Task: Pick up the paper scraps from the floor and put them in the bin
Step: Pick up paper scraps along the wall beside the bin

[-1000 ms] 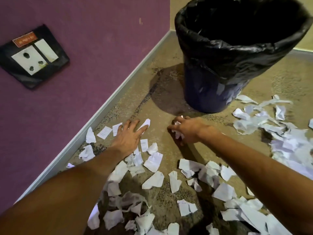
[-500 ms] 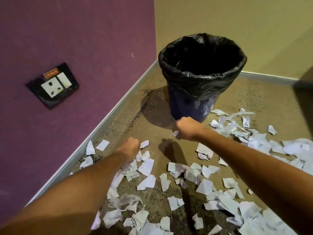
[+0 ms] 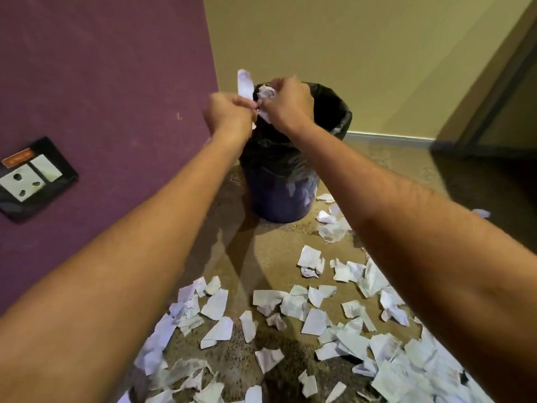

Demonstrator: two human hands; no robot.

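Now, largest first:
Walls: a purple wall (image 3: 101, 82) on the left meets a tan wall (image 3: 363, 53) at the corner behind the bin.
Floor: speckled brown floor (image 3: 276, 251), with loose white scraps (image 3: 293, 305) scattered over its near and right parts, well apart from the hands.
Bin: a dark bin (image 3: 279, 196) lined with a black bag (image 3: 341, 117) stands upright on the floor near the corner.
Socket: a black plate (image 3: 32, 178) with a white socket sits low on the purple wall.
Left hand: the left hand (image 3: 229, 112) is raised at the bin's left rim, its grip closed, fingers pinching a flat white strip (image 3: 245, 82) that stands up above it.
Right hand: the right hand (image 3: 290, 101) is over the bin's mouth, touching the left hand, its grip curled round a crumpled wad (image 3: 266, 93) of paper.
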